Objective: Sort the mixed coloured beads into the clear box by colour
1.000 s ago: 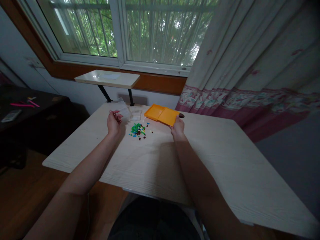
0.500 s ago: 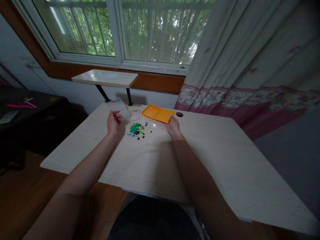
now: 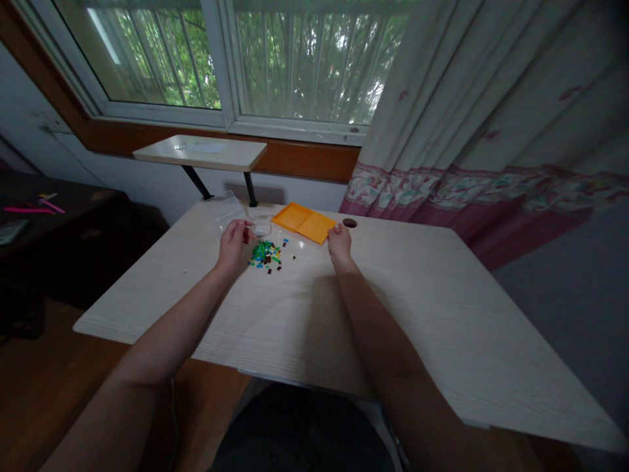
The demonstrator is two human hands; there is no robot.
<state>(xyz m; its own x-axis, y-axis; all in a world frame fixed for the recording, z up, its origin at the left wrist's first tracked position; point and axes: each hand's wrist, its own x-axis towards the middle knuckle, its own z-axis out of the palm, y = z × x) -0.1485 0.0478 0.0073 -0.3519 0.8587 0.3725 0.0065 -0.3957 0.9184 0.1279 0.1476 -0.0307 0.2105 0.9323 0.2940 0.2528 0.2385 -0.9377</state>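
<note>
A heap of small coloured bricks (image 3: 265, 254), mostly green with some blue and dark red, lies on the pale wooden table (image 3: 442, 314). My left hand (image 3: 232, 244) sits just left of the heap, fingers curled round the lower edge of a clear plastic bag (image 3: 228, 208). My right hand (image 3: 339, 245) rests to the right of the heap, its fingers closed on the near corner of an orange tray (image 3: 304, 223). A small clear packet (image 3: 261, 227) lies between the bag and the tray.
A round cable hole (image 3: 350, 223) sits in the table beside the tray. A small white shelf (image 3: 201, 152) juts from the wall under the window. Curtains (image 3: 472, 131) hang at the right. A dark cabinet (image 3: 54, 229) with pink pens stands at the left.
My left hand has moved right, closer to the brick heap, with the clear bag. My right hand has drawn the orange tray a little leftward and nearer the bricks.
</note>
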